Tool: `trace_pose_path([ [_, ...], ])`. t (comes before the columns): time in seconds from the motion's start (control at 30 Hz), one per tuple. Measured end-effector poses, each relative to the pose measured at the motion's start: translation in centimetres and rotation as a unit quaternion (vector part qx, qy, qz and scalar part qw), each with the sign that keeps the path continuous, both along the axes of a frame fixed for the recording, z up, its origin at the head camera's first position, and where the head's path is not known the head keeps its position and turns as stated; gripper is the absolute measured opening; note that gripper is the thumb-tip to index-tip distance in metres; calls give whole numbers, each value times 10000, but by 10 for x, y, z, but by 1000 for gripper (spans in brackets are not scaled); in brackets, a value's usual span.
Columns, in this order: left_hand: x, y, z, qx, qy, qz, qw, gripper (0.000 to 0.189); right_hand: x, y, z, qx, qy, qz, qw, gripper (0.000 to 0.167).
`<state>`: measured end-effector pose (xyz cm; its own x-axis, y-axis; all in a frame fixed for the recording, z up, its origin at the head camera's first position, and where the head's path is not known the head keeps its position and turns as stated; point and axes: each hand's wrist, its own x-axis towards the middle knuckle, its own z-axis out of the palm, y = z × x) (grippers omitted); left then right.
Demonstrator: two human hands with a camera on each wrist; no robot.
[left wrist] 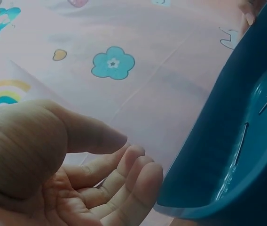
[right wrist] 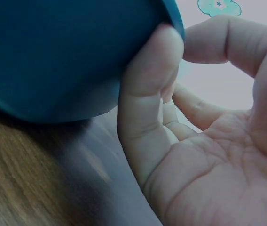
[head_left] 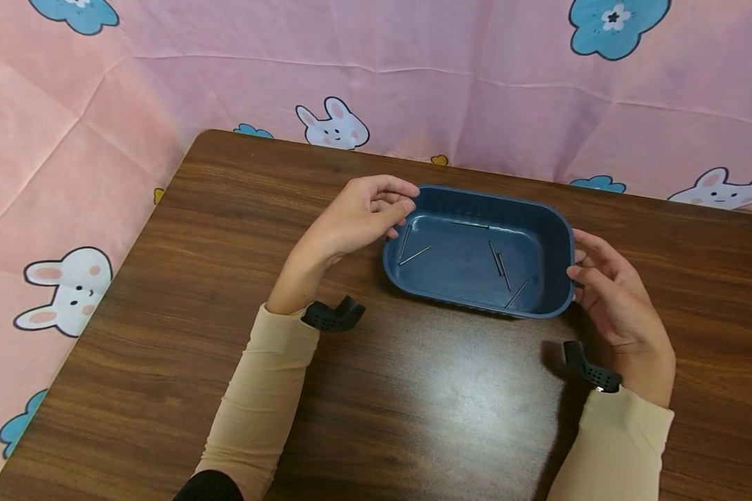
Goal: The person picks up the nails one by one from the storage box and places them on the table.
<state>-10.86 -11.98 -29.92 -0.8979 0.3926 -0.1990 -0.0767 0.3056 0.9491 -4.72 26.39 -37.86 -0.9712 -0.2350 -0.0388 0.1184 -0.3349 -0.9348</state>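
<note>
A dark blue plastic bin (head_left: pixel 460 270) stands on the table, with several thin metal nail-like pins (head_left: pixel 505 271) scattered over its floor. At the bin's right end, my right hand (head_left: pixel 617 299) pinches the rim, thumb on the rim and fingers against the outer wall; the right wrist view shows that grip close up. My left hand (head_left: pixel 363 214) is beside the bin's back left corner, fingers loosely bent. In the left wrist view this hand (left wrist: pixel 72 165) has nothing between thumb and fingers, and its fingertips are close to the rim; whether they touch it I cannot tell.
Under the bin is a brown wood-grain table (head_left: pixel 194 278). A pink cloth (head_left: pixel 413 90) with rabbits and blue flowers hangs behind it and down the left side. Each wrist carries a black camera mount (head_left: pixel 333 315).
</note>
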Motion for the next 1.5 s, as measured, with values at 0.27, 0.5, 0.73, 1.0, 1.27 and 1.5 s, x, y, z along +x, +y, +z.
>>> trace_pose_path([
  [0.27, 1, 6, 1, 46, -21, -63, 10000, 39, 0, 2, 1, 43, -105, -29, 9999, 48],
  [0.5, 3, 12, 0, 109, 186, -101, 9997, 40, 0, 2, 2, 41, -141, -11, 9999, 48],
  [0.73, 3, 15, 0, 131, 227, -98, 9996, 43, 0, 2, 1, -6, -124, 13, 9999, 48],
  [1.0, 5, 22, 0, -30, 343, -311, 9989, 45, -1, 3, 1, 10, -140, 9, 9999, 49],
  [1.27, 7, 29, -3, -505, 586, -407, 9962, 40, -1, 2, 1, 41, -123, -4, 9999, 49],
  [1.5, 8, 33, -6, -747, 759, -417, 9934, 39, -1, 2, 1, 129, -102, -67, 9998, 49],
])
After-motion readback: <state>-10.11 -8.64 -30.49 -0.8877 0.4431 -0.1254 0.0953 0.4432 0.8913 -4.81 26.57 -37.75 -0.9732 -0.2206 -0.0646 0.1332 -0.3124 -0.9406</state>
